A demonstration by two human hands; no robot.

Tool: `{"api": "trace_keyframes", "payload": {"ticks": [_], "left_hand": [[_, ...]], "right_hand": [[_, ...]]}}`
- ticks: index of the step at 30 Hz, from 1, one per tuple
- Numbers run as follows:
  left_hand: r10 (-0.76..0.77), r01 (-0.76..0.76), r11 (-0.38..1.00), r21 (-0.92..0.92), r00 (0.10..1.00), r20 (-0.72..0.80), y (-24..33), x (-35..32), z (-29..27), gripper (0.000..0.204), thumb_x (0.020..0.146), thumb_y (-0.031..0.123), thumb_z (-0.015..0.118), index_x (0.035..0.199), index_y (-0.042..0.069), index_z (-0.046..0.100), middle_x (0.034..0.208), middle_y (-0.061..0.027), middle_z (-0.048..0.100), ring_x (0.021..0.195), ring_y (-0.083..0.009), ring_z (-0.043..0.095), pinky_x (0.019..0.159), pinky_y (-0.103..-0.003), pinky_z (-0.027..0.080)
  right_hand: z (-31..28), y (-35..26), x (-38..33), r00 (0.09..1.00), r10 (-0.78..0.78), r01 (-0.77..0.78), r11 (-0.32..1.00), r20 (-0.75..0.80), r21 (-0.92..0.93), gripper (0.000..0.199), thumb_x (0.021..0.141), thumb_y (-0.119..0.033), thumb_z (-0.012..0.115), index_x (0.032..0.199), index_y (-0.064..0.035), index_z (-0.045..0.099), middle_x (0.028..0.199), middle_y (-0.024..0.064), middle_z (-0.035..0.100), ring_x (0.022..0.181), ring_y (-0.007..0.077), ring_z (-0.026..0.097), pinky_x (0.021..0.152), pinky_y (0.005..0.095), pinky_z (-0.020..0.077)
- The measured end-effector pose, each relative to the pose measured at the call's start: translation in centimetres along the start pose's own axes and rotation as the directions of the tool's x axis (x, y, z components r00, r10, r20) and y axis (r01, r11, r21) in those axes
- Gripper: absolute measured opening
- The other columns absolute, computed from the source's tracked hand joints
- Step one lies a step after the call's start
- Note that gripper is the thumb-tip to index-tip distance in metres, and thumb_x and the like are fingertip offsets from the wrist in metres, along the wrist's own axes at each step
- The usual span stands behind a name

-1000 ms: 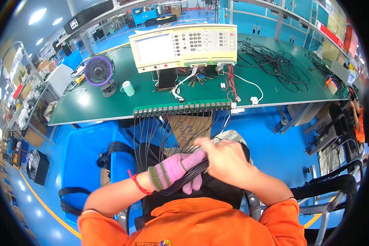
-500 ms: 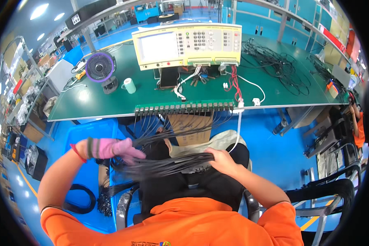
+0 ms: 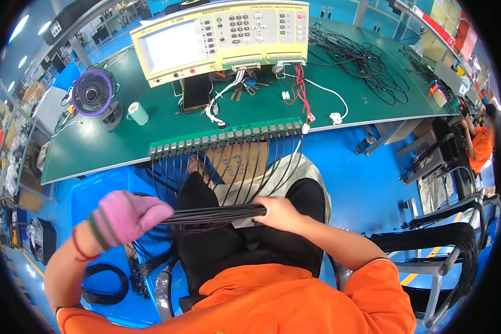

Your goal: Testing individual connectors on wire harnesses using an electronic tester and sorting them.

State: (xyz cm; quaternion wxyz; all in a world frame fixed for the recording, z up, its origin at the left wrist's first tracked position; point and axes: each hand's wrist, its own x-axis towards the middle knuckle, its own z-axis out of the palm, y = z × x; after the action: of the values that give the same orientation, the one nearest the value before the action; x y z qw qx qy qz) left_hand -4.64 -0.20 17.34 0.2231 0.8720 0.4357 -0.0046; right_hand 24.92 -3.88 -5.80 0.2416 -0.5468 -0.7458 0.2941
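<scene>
A bundle of thin black cables (image 3: pixel 217 215) stretches level across my lap. My left hand (image 3: pixel 125 216), in a pink knit glove with a striped cuff, is closed around the bundle's left end. My bare right hand (image 3: pixel 278 212) grips its right end. Above the bundle, a long green connector strip (image 3: pixel 228 138) at the bench's front edge has several black leads hanging down toward my knees.
A cream test instrument (image 3: pixel 222 36) with a screen and keypad stands on the green bench (image 3: pixel 94 150). A small purple fan (image 3: pixel 93 93) and a mint cup (image 3: pixel 137 113) sit at left, loose black cables (image 3: pixel 367 61) at right. A blue bin (image 3: pixel 89 192) and coiled cables (image 3: pixel 103 284) lie lower left.
My hands started together over the bundle, then my left hand slid out to the left along the cables, pulling them straight. It now sits a little lower and nearer the bundle.
</scene>
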Motion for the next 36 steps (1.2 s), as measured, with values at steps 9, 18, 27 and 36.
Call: {"api": "trace_keyframes", "payload": {"ticks": [9, 18, 27, 36], "left_hand": [[-0.133, 0.025, 0.848, 0.529, 0.977, 0.168, -5.2, -4.6, -0.9, 0.033, 0.084, 0.044, 0.054, 0.076, 0.013, 0.064, 0.064, -0.0100, 0.061, 0.064, -0.0332, 0.061, 0.055, -0.044, 0.043], [0.349, 0.515, 0.255, -0.818, 0.740, 0.575, -3.6, 1.4, 16.0, 0.037, 0.084, 0.025, 0.068, 0.108, 0.001, 0.054, 0.082, -0.0064, 0.058, 0.072, -0.0168, 0.057, 0.067, -0.030, 0.047], [0.231, 0.813, 0.028, -0.581, 0.561, 0.795, -0.1, 5.2, 14.5, 0.017, 0.088, 0.022, 0.064, 0.086, 0.010, 0.052, 0.057, 0.0049, 0.040, 0.045, -0.0053, 0.034, 0.042, -0.023, 0.025], [0.160, 0.872, -0.037, -0.488, 0.487, 0.859, -3.5, 4.4, 14.5, 0.034, 0.096, 0.035, 0.048, 0.109, 0.005, 0.058, 0.055, 0.0038, 0.038, 0.041, -0.0055, 0.030, 0.037, -0.023, 0.024]], "right_hand": [[-7.4, -0.6, 0.6, 0.965, -0.262, 0.254, 0.945, -0.012, -0.207, 0.032, 0.066, -0.006, 0.066, 0.096, -0.0089, 0.055, 0.078, 0.0096, 0.064, 0.077, 0.0314, 0.062, 0.076, 0.0412, 0.0474], [-2.7, -2.3, 0.8, 0.951, -0.245, 0.243, 0.969, 0.187, 0.035, 0.032, 0.067, -0.008, 0.067, 0.097, -0.0116, 0.059, 0.072, 0.0089, 0.061, 0.071, 0.0316, 0.059, 0.066, 0.0412, 0.0477], [-2.5, -1.3, -1.0, 0.882, -0.459, 0.422, 0.870, 0.108, 0.255, 0.035, 0.083, -0.022, 0.067, 0.116, -0.0137, 0.059, 0.107, 0.0053, 0.059, 0.095, 0.0243, 0.060, 0.078, 0.0360, 0.0510], [-8.3, -0.3, -2.8, 0.888, -0.417, 0.459, 0.837, 0.194, -0.298, 0.012, 0.071, -0.016, 0.067, 0.082, -0.0183, 0.065, 0.061, -0.0035, 0.043, 0.064, 0.0141, 0.049, 0.052, 0.0269, 0.0413]]}}
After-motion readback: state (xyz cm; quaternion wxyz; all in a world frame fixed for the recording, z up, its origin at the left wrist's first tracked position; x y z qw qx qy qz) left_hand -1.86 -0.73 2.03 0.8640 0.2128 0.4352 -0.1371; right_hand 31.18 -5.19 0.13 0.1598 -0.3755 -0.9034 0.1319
